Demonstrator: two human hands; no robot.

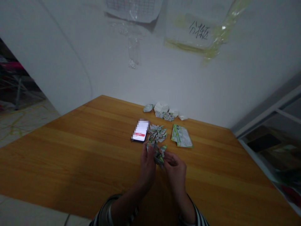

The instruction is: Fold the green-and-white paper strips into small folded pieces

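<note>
My left hand [148,163] and my right hand [175,166] come together over the near middle of the wooden table. Between them is a folded piece of printed paper [158,158] with green and white patches, gripped by the fingers of both. Part of it is hidden behind the fingers. Just beyond lies a spiky folded paper piece [158,133] in the same print. To its left rests a phone [140,130] with a lit screen. A small stack of flat printed sheets [182,136] lies to the right.
Several crumpled or folded papers [162,108] sit along the back edge of the wooden table [94,150], by the white wall [117,75]. Taped sheets [197,31] hang on the wall. A shelf frame [268,122] stands at the right.
</note>
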